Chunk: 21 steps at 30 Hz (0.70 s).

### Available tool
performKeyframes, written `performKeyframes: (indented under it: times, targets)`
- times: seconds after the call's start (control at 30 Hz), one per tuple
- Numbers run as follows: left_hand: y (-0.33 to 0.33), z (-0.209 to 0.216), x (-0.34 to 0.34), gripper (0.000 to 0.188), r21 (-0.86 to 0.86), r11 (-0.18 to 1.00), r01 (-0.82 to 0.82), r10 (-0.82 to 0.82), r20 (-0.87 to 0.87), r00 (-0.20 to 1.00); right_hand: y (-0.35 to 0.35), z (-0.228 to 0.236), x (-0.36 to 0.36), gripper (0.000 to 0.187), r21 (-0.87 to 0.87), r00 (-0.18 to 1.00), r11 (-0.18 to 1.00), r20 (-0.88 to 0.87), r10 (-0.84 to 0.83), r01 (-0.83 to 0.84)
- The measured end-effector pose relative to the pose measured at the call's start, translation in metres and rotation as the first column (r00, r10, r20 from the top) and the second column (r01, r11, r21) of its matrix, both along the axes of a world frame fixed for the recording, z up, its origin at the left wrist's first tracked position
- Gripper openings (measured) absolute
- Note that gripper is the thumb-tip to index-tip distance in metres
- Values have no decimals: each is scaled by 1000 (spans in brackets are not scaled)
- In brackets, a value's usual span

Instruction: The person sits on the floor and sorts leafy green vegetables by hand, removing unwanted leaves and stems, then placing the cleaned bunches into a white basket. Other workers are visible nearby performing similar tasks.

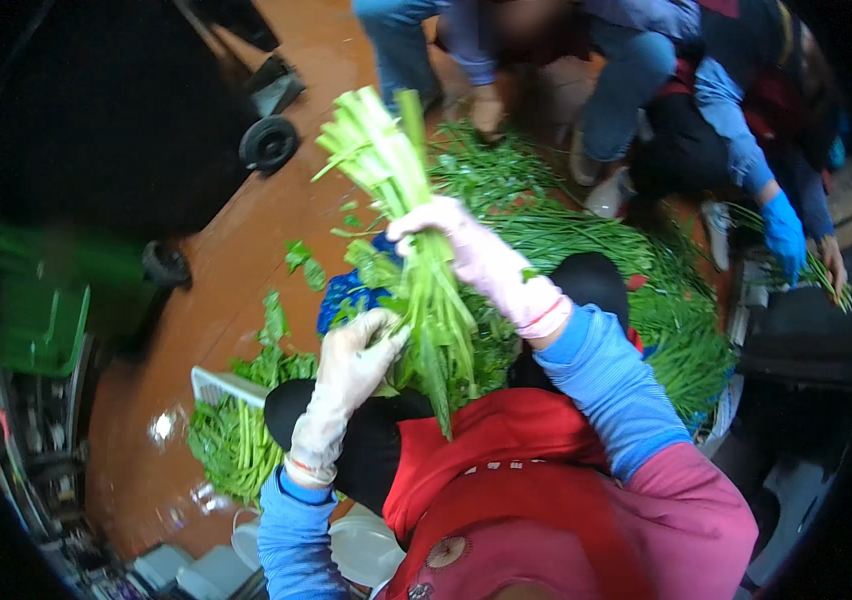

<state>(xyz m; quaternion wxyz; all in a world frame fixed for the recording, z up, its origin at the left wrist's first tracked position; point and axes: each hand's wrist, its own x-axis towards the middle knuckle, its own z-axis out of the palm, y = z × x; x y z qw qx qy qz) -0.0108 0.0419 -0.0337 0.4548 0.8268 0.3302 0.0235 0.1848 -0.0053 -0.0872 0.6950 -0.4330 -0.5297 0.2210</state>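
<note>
A bunch of leafy green vegetable stalks (pixel 378 150) hangs over my lap, its pale cut ends pointing up and away and its leaves drooping toward me. My right hand (pixel 456 240), in a pale pink rubber glove, is wrapped round the middle of the stalks. At the leafy side of the bunch, my left hand (pixel 358 350), in a whitish glove, has its fingers pinched on leaves. Behind the bunch, a blue bag or cloth (pixel 338 298) shows with more greens about it. Beside my left knee, a white crate (pixel 208 385) and a pile of leafy stalks (pixel 236 448) lie on the floor.
Long thin greens (pixel 596 235) spread across the floor ahead and right. Co-workers crouch beyond; a blue-gloved hand (pixel 784 235) holds a small bundle of greens at right. A dark wheeled bin (pixel 116 130) and a green bin (pixel 31 290) stand left. The reddish floor (pixel 161 400) looks wet.
</note>
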Motion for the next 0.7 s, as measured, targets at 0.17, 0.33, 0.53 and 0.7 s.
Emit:
performKeyframes:
  times: [0.17, 0.33, 0.53, 0.7]
  targets:
    - [14, 5, -5, 12, -629, 775, -69, 130, 50, 990, 9, -9, 2, 24, -95, 367, 829, -920, 139, -551]
    - [18, 11, -9, 15, -725, 684, -87, 130, 3, 992, 14, -8, -2, 21, -46, 223, 800, -968, 112, -599]
    - [10, -6, -6, 17, -764, 643, -55, 124, 32, 992, 11, -4, -3, 22, -78, 284, 816, -953, 109, -573]
    - [-6, -6, 7, 20, -672, 723, -163, 179, -46, 983, 12, 2, -4, 21, -277, 550, 810, -832, 66, -516]
